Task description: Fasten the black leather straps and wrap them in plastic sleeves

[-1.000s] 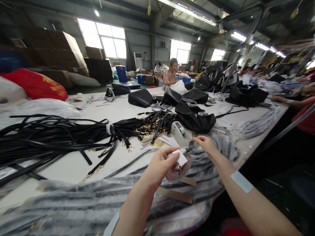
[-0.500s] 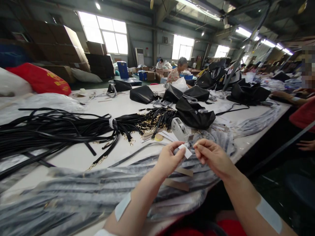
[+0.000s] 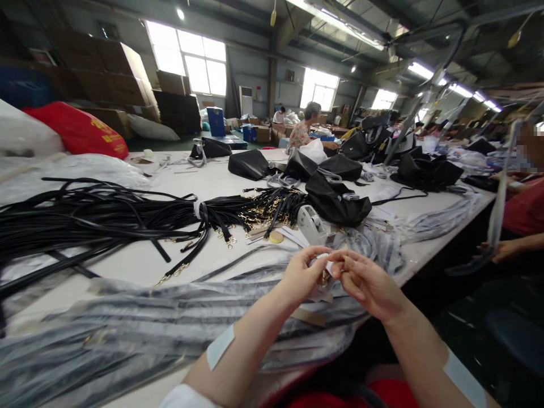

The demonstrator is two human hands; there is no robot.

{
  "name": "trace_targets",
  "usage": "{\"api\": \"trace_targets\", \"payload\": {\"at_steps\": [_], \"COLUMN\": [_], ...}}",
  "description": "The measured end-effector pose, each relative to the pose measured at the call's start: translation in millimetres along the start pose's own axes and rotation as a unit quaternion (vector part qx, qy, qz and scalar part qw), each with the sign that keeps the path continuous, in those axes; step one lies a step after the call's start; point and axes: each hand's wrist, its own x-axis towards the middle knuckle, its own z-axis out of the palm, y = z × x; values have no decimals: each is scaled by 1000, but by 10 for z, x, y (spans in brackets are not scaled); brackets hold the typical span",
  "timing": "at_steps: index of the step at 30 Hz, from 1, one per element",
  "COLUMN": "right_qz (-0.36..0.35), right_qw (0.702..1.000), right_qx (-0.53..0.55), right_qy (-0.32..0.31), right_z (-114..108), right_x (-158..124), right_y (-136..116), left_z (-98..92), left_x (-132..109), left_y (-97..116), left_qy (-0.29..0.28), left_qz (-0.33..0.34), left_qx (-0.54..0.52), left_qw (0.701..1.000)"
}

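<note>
Left hand (image 3: 302, 276) and right hand (image 3: 369, 283) meet fingertip to fingertip, both pinched on a small white tag (image 3: 322, 259) between them, tape dispenser (image 3: 312, 224) just beyond.

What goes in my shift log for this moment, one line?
left hand: pinching small white tape piece | right hand: pinching same piece | tape dispenser: behind hands | black straps: bundled left

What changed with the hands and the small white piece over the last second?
The right hand came back from beside the tape dispenser and closed in on the left hand; both now pinch the small white piece over the plastic-wrapped end of a strap, fingertips touching. The left hand kept its hold throughout. The black strap bundle, the bags and the dispenser lie as before.
</note>
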Motion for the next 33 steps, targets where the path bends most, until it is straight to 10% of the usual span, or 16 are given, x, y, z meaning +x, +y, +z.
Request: {"api": "trace_targets", "payload": {"at_steps": [7, 14, 21, 33], "right_qz": [-17, 20, 45, 58], "right_qw": [998, 959, 966, 967], "right_qx": [67, 280, 252, 244], "right_qy": [-6, -24, -22, -38], "right_z": [-63, -132, -84, -106], "right_x": [-48, -116, -114, -88], "right_y": [2, -107, -52, 9], "left_z": [21, -17, 33, 7], "left_x": [-49, -32, -145, -59], "left_y": [45, 7, 101, 18], "left_qy": [-5, 52, 92, 62], "left_qz": [12, 140, 207, 178], "left_qx": [-33, 168, 312, 288], "left_qw": [999, 974, 922, 939]}}
